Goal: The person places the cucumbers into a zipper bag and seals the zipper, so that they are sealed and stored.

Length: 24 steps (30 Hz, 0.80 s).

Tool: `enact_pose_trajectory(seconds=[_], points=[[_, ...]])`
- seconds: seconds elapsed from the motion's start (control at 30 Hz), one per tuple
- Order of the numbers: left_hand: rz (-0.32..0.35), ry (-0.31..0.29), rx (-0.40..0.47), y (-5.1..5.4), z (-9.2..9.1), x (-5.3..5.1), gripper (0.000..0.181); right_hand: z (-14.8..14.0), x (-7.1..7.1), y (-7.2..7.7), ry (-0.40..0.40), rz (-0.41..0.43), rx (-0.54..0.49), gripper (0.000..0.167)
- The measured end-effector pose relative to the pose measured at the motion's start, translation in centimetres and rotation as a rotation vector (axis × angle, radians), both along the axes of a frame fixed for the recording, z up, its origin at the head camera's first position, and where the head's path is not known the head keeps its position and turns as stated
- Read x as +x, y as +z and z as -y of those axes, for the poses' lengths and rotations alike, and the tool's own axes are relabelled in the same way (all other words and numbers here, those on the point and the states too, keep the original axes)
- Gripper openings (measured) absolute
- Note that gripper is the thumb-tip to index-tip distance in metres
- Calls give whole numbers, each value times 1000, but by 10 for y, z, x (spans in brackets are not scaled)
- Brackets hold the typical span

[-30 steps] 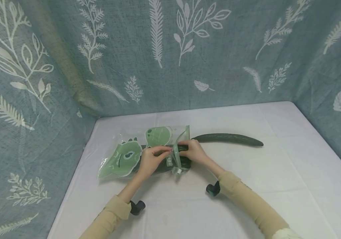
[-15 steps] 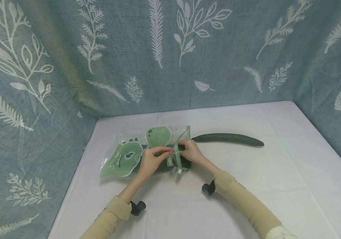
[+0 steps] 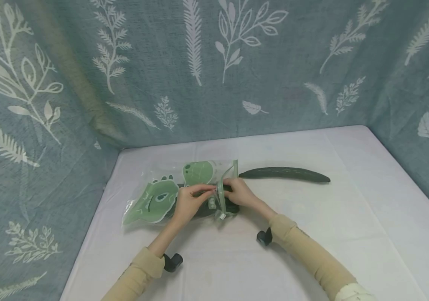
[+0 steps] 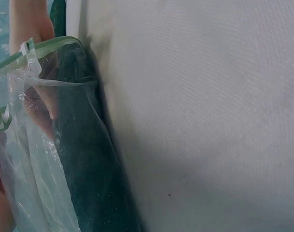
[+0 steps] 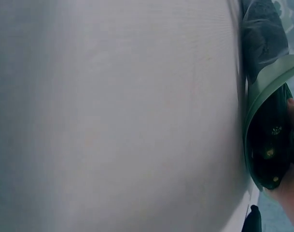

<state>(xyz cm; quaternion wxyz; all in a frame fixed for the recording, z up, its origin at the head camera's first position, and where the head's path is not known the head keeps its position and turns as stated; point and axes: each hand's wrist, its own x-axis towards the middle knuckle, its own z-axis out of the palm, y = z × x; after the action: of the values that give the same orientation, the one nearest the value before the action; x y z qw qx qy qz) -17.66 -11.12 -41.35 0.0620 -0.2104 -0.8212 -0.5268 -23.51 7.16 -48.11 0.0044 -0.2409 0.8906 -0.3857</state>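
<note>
Blue-grey leaf-print curtain (image 3: 206, 108) behind white-clothed table (image 3: 218, 267). Left hand (image 3: 189, 204) pinches rim of clear, green-edged plastic bag (image 3: 165, 196); right hand (image 3: 242, 193) at its mouth (hold unclear). Dark-green cucumber (image 5: 267, 142) inside; mouth not yet closed, second dark-green cucumber (image 3: 285, 173) outside, right.

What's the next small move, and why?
Probably nudge the bagged cucumbers deeper with the right hand: their ends lie at the open mouth of the cartoon-print plastic bag, that hand reaches inside, and the left hand pinches the bag near its rim.
</note>
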Motion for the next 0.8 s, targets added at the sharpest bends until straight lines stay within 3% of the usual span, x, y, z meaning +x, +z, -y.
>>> enact_pose_trajectory(seconds=[0.43, 0.67, 0.8], points=[[14, 12, -17, 2, 0, 0, 15, -5, -3, 1, 49, 68, 25, 26], [31, 21, -3, -26, 5, -14, 15, -7, -3, 1, 48, 77, 26, 27], [22, 12, 18, -30, 6, -16, 16, -7, -3, 2, 46, 82, 25, 28]])
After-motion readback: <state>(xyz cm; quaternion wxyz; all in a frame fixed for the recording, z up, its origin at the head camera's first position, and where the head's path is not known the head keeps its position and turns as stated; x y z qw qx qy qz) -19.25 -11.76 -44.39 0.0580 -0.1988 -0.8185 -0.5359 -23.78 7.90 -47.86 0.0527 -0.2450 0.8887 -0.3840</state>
